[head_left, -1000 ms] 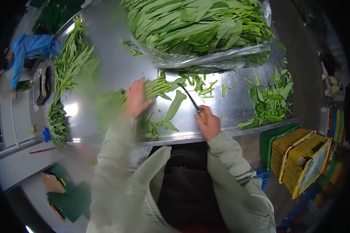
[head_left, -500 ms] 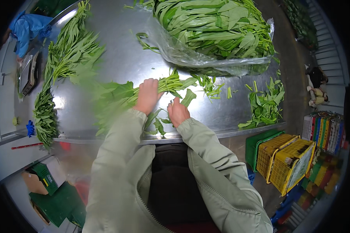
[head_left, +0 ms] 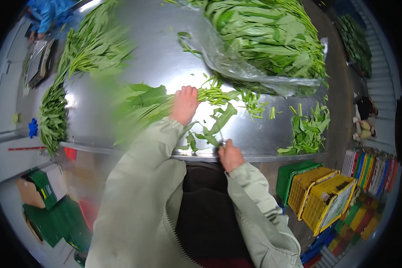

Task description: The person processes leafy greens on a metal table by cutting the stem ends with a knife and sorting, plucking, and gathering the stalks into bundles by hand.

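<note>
My left hand (head_left: 185,105) is closed around a bunch of leafy greens like water spinach (head_left: 149,107) lying on the metal table. Its leaves spread to the left and its stem ends (head_left: 214,95) stick out to the right. Near the table's front edge my right hand (head_left: 231,156) is closed on what looks like a small knife (head_left: 222,139), most of it hidden in the fist. Loose leaves (head_left: 207,134) lie between the two hands. Short cut stem pieces (head_left: 254,107) are scattered to the right of the bunch.
A large heap of greens (head_left: 263,40) sits in a clear plastic bag (head_left: 250,73) at the back. Laid bunches (head_left: 53,114) line the table's left side; trimmings (head_left: 309,129) lie at right. Yellow crates (head_left: 328,196) stand below. A person in blue (head_left: 49,15) is at far left.
My right hand has drawn back from the bunch toward the table's front edge and slightly right. My left hand keeps its hold on the greens. The whole view has shifted a little.
</note>
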Demonstrator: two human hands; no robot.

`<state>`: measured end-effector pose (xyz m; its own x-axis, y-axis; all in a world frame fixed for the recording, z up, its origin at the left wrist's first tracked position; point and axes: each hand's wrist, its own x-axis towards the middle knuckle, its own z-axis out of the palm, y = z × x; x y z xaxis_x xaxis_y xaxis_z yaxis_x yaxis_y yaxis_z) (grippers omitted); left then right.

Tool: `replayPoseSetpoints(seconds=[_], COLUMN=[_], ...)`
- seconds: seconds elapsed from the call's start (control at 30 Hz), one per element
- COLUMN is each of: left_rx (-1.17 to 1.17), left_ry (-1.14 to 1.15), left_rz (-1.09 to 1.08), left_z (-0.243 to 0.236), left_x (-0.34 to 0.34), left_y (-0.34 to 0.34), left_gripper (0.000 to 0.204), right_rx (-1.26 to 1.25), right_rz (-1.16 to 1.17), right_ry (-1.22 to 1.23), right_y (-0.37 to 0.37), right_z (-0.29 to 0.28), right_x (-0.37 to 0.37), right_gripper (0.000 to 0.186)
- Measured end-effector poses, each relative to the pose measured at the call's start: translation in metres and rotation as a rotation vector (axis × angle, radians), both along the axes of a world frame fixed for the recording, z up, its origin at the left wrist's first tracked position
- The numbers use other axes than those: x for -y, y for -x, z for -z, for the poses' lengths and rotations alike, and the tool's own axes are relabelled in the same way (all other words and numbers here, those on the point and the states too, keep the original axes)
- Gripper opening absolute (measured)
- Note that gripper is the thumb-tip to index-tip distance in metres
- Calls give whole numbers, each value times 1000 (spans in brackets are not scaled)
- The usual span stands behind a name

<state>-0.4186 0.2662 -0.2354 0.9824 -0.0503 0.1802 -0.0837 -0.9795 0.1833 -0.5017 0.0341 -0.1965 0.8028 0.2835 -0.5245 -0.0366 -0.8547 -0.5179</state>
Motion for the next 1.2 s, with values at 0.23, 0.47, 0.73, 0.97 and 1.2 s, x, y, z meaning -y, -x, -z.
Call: replayPoseSetpoints(seconds=[0.23, 0.47, 0.73, 0.97, 1.2], left_rx=[-36, 74, -442, -257, -315], left_ry=[311, 507, 492, 390, 217], left_rz=[41, -213, -51, 75, -35], left_z=[-36, -46, -54, -33, -14], left_x=[-22, -157, -146, -156, -152], left_y=[18, 11, 11, 74, 113], left_gripper=[77, 55, 46, 62, 95], right_rx=[362, 507, -601, -653, -871], right_rz=[134, 180, 162, 449, 685], right_ry=[64, -352, -603, -776, -850], right_y=[-38, -49, -22, -13, -38], right_z=[-2, -5, 59, 59, 97], right_x=[51, 5, -139, -194, -241], right_gripper=[38, 37, 43, 38, 28])
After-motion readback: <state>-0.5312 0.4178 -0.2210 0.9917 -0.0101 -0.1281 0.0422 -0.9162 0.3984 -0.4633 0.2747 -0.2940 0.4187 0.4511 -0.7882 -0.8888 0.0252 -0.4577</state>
